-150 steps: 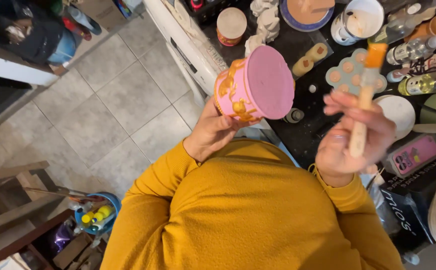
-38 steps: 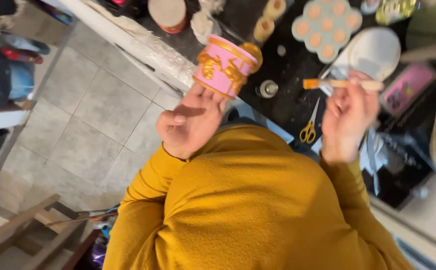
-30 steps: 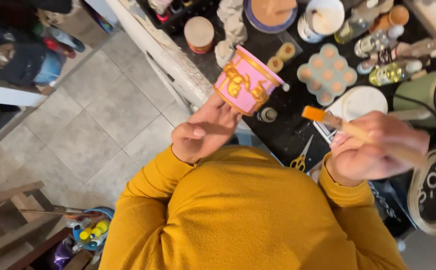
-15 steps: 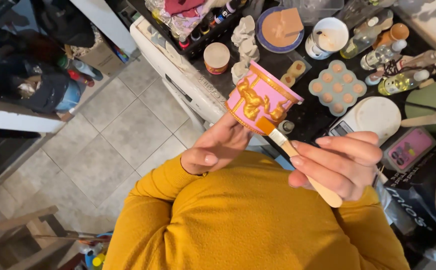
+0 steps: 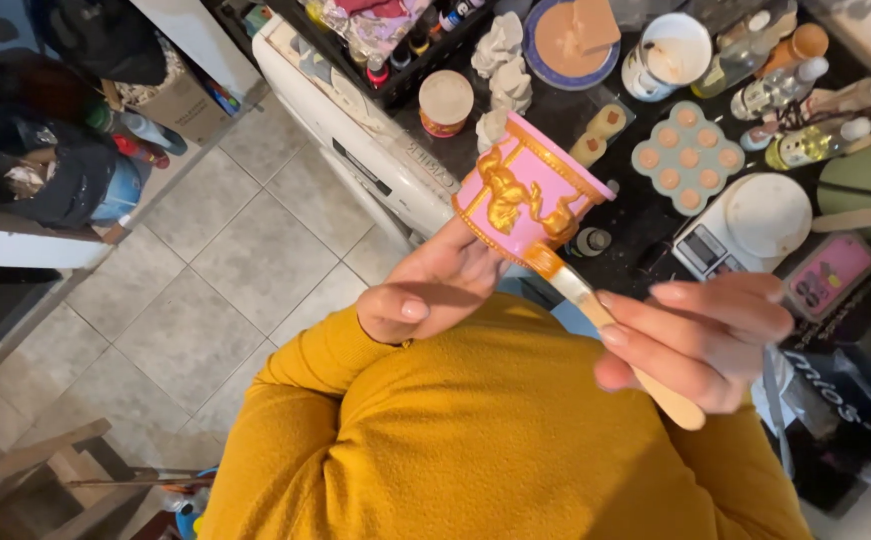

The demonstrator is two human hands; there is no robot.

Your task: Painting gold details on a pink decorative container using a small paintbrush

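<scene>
My left hand (image 5: 436,290) holds a pink pot (image 5: 528,195) with raised gold ornament, tilted on its side above the edge of the black worktop (image 5: 646,225). My right hand (image 5: 701,340) grips a wooden-handled paintbrush (image 5: 616,335). Its orange-gold tip touches the lower rim of the pot. My yellow sleeves and jumper fill the bottom of the view.
On the worktop lie a round paint palette (image 5: 688,155), a white kitchen scale (image 5: 746,225), a white mug (image 5: 668,55), a blue plate (image 5: 566,35), a small lidded jar (image 5: 446,102), white plaster figures (image 5: 501,60) and several small bottles. Grey tiled floor (image 5: 186,300) lies to the left.
The brush came from the palette side down to the pot and now touches its lower rim. The left hand kept the pot, turning it slightly.
</scene>
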